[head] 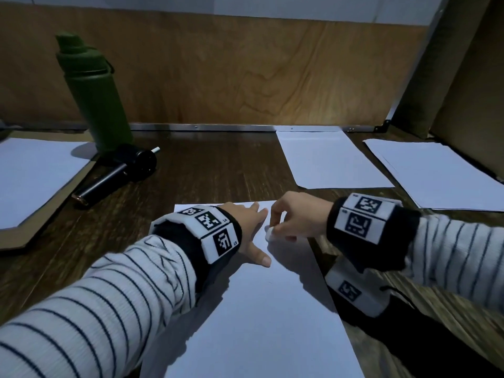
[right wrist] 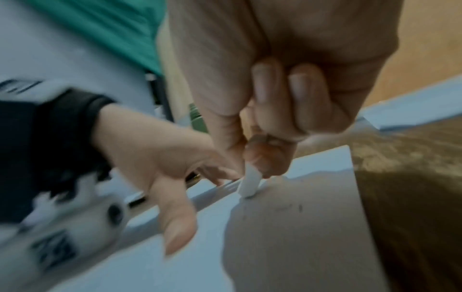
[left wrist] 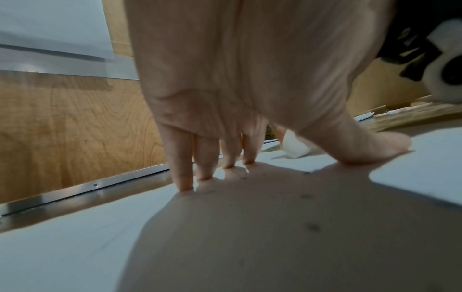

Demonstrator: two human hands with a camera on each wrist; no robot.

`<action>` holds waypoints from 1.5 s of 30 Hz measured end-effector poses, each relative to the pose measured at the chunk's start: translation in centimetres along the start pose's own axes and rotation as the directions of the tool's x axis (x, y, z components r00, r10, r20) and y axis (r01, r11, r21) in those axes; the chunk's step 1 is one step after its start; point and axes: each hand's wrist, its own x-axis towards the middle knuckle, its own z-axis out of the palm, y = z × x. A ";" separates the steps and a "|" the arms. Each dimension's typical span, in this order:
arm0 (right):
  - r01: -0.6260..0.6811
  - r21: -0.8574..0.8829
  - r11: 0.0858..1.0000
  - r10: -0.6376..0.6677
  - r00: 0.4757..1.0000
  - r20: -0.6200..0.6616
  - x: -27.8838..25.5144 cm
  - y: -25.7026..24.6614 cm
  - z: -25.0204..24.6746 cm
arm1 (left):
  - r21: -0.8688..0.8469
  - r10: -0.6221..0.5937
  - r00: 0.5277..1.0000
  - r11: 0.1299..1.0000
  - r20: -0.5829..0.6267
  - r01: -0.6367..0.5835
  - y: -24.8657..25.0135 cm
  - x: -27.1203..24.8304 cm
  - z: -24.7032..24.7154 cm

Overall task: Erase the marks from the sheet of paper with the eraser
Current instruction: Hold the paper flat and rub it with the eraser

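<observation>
A white sheet of paper (head: 253,317) lies on the dark wooden table in front of me. My left hand (head: 252,230) lies flat on its far part, fingers (left wrist: 183,173) straight and spread, pressing it down. My right hand (head: 289,222) pinches a small white eraser (head: 270,233) between thumb and fingers, and its lower end touches the sheet just right of the left hand. In the right wrist view the eraser (right wrist: 248,184) meets the paper (right wrist: 287,247) beside a few short faint pencil marks (right wrist: 290,207). The left wrist view shows the eraser (left wrist: 295,145) behind my thumb.
A green bottle (head: 94,88) stands at the back left with a black cylindrical device (head: 117,170) lying beside it. More white sheets lie at the far left (head: 35,175), back middle (head: 330,159) and right (head: 441,175). A wooden back panel (head: 245,75) closes the desk.
</observation>
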 end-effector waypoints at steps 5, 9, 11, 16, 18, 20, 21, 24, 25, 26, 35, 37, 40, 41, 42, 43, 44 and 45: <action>-0.108 0.029 0.994 0.111 0.974 -0.196 2.3 0.6 -1.1 | 0.009 -0.004 1.000 1.000 -0.002 0.004 0.0 -0.3 0.0; -0.038 -0.025 0.999 0.034 0.990 -0.139 1.4 0.3 -0.4 | 0.009 -0.012 1.000 1.000 -0.015 0.012 0.0 -0.2 0.1; 0.000 -0.030 1.000 0.000 1.000 -0.005 -0.2 0.0 -0.1 | 0.009 -0.019 1.000 1.000 -0.012 0.019 0.0 -0.1 0.1; -0.079 -0.066 0.995 0.072 0.993 -0.098 1.1 0.2 -1.0 | 0.012 -0.018 1.000 1.000 -0.009 0.018 -0.2 -0.1 0.1; -0.128 -0.062 0.990 0.111 0.967 -0.229 2.3 0.3 -1.1 | 0.016 -0.018 1.000 1.000 -0.010 0.018 -0.1 -0.1 0.1; -0.111 -0.073 0.991 0.088 0.961 -0.263 2.4 0.3 -0.9 | 0.020 -0.020 1.000 1.000 -0.007 0.020 -0.1 -0.2 0.1; -0.078 -0.081 0.994 0.059 0.973 -0.223 2.0 0.4 -0.7 | 0.016 -0.023 1.000 1.000 -0.006 0.023 0.0 -0.3 0.1; 0.014 -0.064 0.998 -0.015 1.000 -0.021 0.2 0.0 -0.2 | -0.024 -0.041 0.999 0.999 -0.020 0.040 -0.1 -0.2 0.2; 0.033 -0.071 0.997 -0.032 0.999 0.005 -0.1 -0.1 -0.2 | -0.034 -0.046 0.998 0.998 -0.030 0.045 -0.1 -0.1 0.3; 0.035 -0.102 0.994 -0.037 0.999 -0.010 0.0 -0.1 -0.2 | -0.035 -0.051 0.998 0.998 -0.037 0.050 -0.1 -0.1 0.3; 0.122 -0.308 0.944 -0.173 0.974 -0.146 0.9 0.8 -2.6 | -0.083 -0.053 0.998 0.995 -0.039 0.050 -0.3 0.2 0.4; 0.190 -0.343 0.920 -0.237 0.966 -0.099 1.3 0.3 -2.2 | -0.065 -0.079 0.997 0.995 -0.014 0.078 -0.2 0.3 0.5; 0.275 -0.398 0.875 -0.321 0.946 -0.053 2.5 -0.5 -1.7 | -0.102 -0.142 0.989 0.985 -0.049 0.137 -0.3 0.3 0.6; 0.305 -0.415 0.857 -0.351 0.936 -0.036 2.9 -0.6 -1.6 | -0.125 -0.151 0.986 0.982 -0.069 0.141 -0.4 0.4 0.6; 0.337 -0.428 0.838 -0.378 0.926 -0.011 3.2 -0.7 -1.5 | -0.143 -0.149 0.986 0.980 -0.080 0.137 -0.5 0.4 0.6; 0.370 -0.439 0.819 -0.403 0.915 0.019 3.2 -0.7 -1.5 | -0.152 -0.143 0.987 0.980 -0.078 0.130 -0.6 0.5 0.7; 0.399 -0.448 0.800 -0.424 0.904 0.048 3.2 -0.5 -1.6 | -0.156 -0.139 0.988 0.979 -0.060 0.128 -0.8 0.4 0.7; 0.425 -0.463 0.778 -0.440 0.894 0.081 2.9 -0.3 -1.7 | -0.157 -0.137 0.990 0.979 -0.036 0.130 -0.9 0.4 0.8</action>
